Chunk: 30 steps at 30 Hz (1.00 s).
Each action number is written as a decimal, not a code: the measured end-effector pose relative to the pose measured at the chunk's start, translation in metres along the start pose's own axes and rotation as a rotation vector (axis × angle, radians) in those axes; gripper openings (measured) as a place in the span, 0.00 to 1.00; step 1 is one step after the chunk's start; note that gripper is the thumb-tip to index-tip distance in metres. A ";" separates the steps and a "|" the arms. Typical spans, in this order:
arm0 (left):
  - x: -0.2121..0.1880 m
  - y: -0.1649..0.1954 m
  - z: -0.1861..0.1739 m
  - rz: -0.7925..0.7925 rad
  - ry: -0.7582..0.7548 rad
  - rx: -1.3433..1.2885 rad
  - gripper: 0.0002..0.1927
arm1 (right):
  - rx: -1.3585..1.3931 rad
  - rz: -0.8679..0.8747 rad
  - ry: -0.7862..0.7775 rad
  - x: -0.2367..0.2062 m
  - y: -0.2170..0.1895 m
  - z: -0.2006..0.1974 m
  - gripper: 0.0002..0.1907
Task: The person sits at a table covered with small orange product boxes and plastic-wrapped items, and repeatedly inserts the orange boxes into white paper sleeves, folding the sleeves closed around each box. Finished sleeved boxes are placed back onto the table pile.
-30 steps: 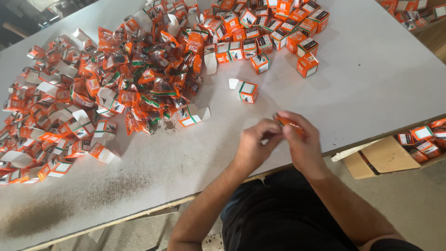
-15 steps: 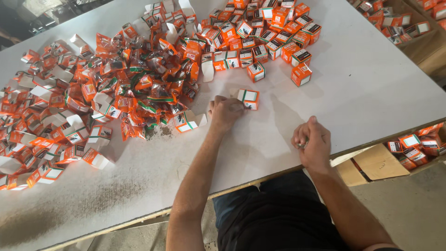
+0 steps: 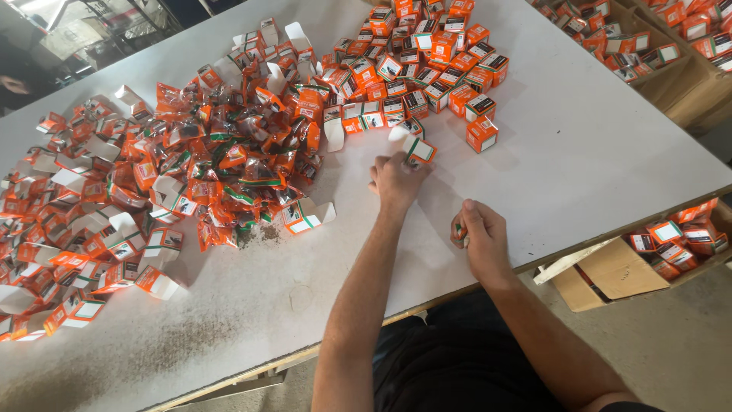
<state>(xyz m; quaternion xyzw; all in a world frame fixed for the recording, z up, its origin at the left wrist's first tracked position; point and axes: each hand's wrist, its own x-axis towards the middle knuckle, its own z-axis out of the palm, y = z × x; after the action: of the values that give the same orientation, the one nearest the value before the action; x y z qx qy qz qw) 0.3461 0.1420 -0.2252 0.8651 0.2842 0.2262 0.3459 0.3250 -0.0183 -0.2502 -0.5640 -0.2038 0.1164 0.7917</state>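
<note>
My left hand [image 3: 396, 179] pinches a small orange box with a white open flap [image 3: 415, 149] on the white worktop [image 3: 595, 152], while my right hand [image 3: 480, 236] is fisted around a small orange packet [image 3: 458, 231] near the front edge. I judge the thin flap could crease under the pinch, and the packet could slip off that edge. Closed orange cartons with white labels [image 3: 435, 61] cluster at the top; flat, unfolded ones [image 3: 84, 229] spread left around crinkled packets [image 3: 236, 164]. Brown cardboard bins [image 3: 610, 271] at right hold more.
</note>
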 end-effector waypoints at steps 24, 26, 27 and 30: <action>-0.175 -0.104 -0.082 0.741 0.060 0.230 0.16 | -0.833 -0.457 -0.392 -0.041 0.029 0.009 0.11; -0.183 -0.107 -0.074 0.779 0.194 0.258 0.19 | -0.831 -0.522 -0.329 -0.046 0.035 0.007 0.12; -0.188 -0.108 -0.072 0.796 0.257 0.271 0.20 | -0.810 -0.541 -0.305 -0.049 0.037 0.005 0.12; -0.202 -0.108 -0.068 0.824 0.317 0.277 0.20 | -0.756 -0.576 -0.256 -0.057 0.041 -0.002 0.11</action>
<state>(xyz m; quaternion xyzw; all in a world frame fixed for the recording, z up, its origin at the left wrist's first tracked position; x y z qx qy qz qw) 0.1212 0.1071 -0.2982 0.8987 -0.0063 0.4342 0.0608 0.2769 -0.0295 -0.3004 -0.7137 -0.4752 -0.1208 0.5002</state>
